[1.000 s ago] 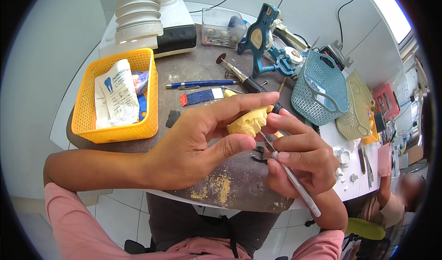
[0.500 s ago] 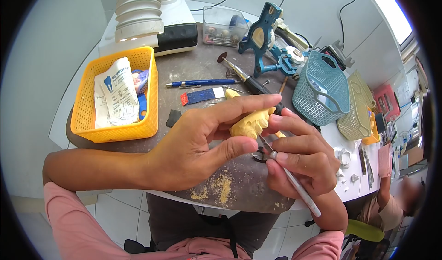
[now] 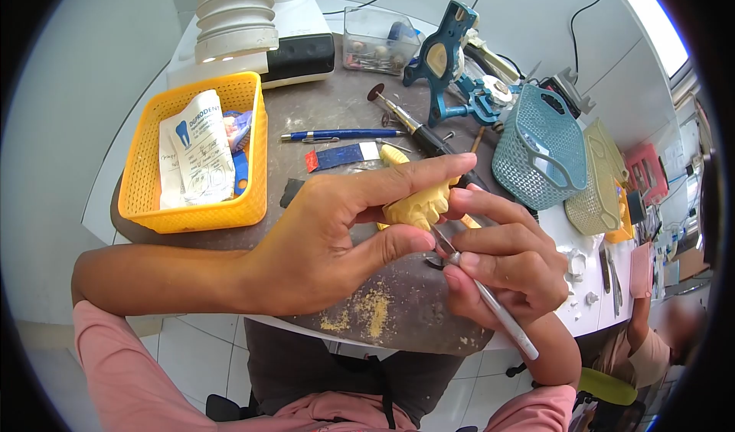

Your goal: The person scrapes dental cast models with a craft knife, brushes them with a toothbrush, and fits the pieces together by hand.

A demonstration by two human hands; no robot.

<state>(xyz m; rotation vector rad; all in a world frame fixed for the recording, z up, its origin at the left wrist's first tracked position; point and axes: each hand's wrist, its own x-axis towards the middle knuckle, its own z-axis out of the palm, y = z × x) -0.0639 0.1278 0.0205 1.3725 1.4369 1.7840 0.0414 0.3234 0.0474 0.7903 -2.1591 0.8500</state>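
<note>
A yellow dental model (image 3: pixel 417 207) is gripped between the thumb and fingers of my left hand (image 3: pixel 329 241). My right hand (image 3: pixel 509 260) is closed around a silver-handled knife (image 3: pixel 501 313), its blade tip at the model's lower edge. Fingertips of my right hand rest against the model's right side. Yellow shavings (image 3: pixel 375 313) lie on the dark mat (image 3: pixel 417 329) below the hands. Behind my left hand are a blue pen (image 3: pixel 344 134) and a blue, white and red strip (image 3: pixel 341 156). A rotary handpiece (image 3: pixel 417 133) with a disc lies beyond the model.
A yellow basket (image 3: pixel 191 221) with papers stands at the left, near a white hose (image 3: pixel 237 19). Behind are a clear box (image 3: pixel 379 42) and a teal articulator (image 3: pixel 440 61). A blue basket (image 3: pixel 540 156) and a green basket (image 3: pixel 593 195) stand right. Another person (image 3: pixel 651 340) is at far right.
The view has shifted slightly, so the table items appear a little further right. The model has tilted slightly in my left hand, and the knife remains against it.
</note>
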